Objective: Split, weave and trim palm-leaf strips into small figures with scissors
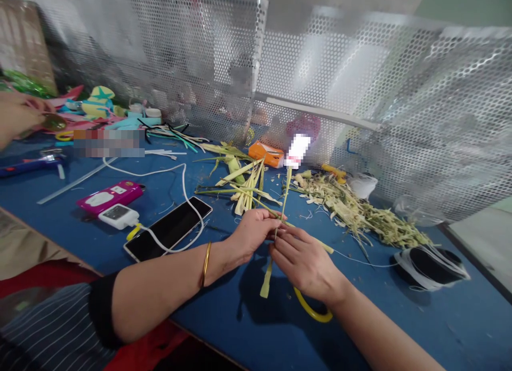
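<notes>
My left hand point(251, 236) is closed, its thumb and fingertips pinching pale green plant strips point(287, 194) above the table. Against it, my right hand point(304, 261) has its fingers bent and pressed together around the same strips at their crossing. One strip runs upright and its wide end hangs below my fingers; another lies crosswise, its pale tip beyond my right hand. White thread point(360, 260) stretches from near that tip to a black spool point(430, 267). Beneath my right hand shows a yellow curved handle point(312, 309); the rest of it is hidden.
Cut leaf strips point(250, 187) and a heap of plant scraps point(352, 206) lie behind my hands. An orange box point(266, 154) stands by the perforated metal screen point(320, 72). Left are a phone point(168, 230), a white cable, a magenta device point(110, 196) and another person's hand point(18, 118).
</notes>
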### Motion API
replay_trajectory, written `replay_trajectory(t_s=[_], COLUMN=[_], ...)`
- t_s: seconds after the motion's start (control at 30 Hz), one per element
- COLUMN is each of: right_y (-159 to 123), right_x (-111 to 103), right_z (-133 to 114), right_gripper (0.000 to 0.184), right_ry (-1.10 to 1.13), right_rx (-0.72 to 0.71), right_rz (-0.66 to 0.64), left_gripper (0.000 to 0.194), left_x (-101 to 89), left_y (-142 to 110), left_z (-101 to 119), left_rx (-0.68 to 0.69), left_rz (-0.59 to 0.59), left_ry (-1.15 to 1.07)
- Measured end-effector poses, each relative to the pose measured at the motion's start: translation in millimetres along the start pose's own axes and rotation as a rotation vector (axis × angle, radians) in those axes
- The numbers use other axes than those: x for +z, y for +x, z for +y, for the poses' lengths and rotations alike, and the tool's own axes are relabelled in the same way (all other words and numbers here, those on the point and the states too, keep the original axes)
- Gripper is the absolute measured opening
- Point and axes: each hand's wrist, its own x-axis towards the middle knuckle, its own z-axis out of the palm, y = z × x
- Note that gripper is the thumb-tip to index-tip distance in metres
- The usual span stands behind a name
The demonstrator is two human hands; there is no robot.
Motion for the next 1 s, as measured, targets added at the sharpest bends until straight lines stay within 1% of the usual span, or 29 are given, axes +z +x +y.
replay_trajectory(t_s=[0.1, 0.2, 0.33, 0.4, 0.43, 0.5, 0.53, 0.63, 0.67, 0.7, 0.77, 0.83, 0.87, 0.93, 1.0], right_y=[-1.6, -4.3, -4.9, -3.9, -3.4, -2.9, -2.9, -4.0, -4.5, -5.1, -6.1, -6.6, -6.6, -6.1, -5.2], right_x=[-4.0, -7.2, -13.1, -15.9, -16.8, -17.1, -16.7, -14.3, -13.8, -13.6, -14.2, -15.4, -16.1, -17.1, -17.8], right_z=[4.9, 9.1, 10.8, 9.8, 9.3, 8.7, 8.7, 9.4, 9.6, 9.7, 9.5, 9.4, 9.5, 10.1, 11.0], right_gripper=[0.022, 0.022, 0.019, 0.016, 0.015, 0.014, 0.015, 0.019, 0.020, 0.020, 0.018, 0.016, 0.016, 0.017, 0.019], right_ry=[-0.009, 0.055, 0.205, 0.246, 0.254, 0.257, 0.258, 0.263, 0.269, 0.281, 0.320, 0.347, 0.345, 0.303, 0.234], right_rx=[0.087, 0.238, 0.507, 0.602, 0.628, 0.626, 0.597, 0.483, 0.469, 0.481, 0.564, 0.643, 0.646, 0.568, 0.439], right_rz=[0.062, 0.169, 0.369, 0.422, 0.433, 0.442, 0.442, 0.431, 0.431, 0.431, 0.453, 0.480, 0.485, 0.470, 0.426], left_gripper=[0.010, 0.019, 0.028, 0.031, 0.032, 0.032, 0.034, 0.039, 0.041, 0.042, 0.043, 0.037, 0.033, 0.029, 0.028], left_x=[-1.7, -3.7, -6.8, -9.3, -10.8, -14.3, -16.2, -20.8, -21.8, -22.4, -22.5, -21.4, -20.6, -18.8, -17.1], left_y=[1.0, 1.6, 1.5, 1.9, 2.5, 4.7, 6.2, 10.9, 11.9, 12.5, 11.6, 8.9, 7.2, 4.4, 3.4], left_z=[4.1, 9.8, 16.6, 19.0, 19.9, 21.0, 21.2, 21.6, 21.7, 22.1, 23.1, 24.3, 24.8, 25.5, 25.6], left_rx=[0.015, 0.051, 0.128, 0.137, 0.130, 0.084, 0.051, -0.031, -0.046, -0.057, -0.066, -0.060, -0.052, -0.031, -0.012], left_rz=[-0.011, -0.069, -0.231, -0.321, -0.360, -0.425, -0.444, -0.440, -0.430, -0.424, -0.437, -0.460, -0.456, -0.413, -0.355], left_ry=[-0.031, -0.115, -0.210, -0.263, -0.297, -0.361, -0.388, -0.433, -0.435, -0.435, -0.426, -0.397, -0.374, -0.330, -0.300])
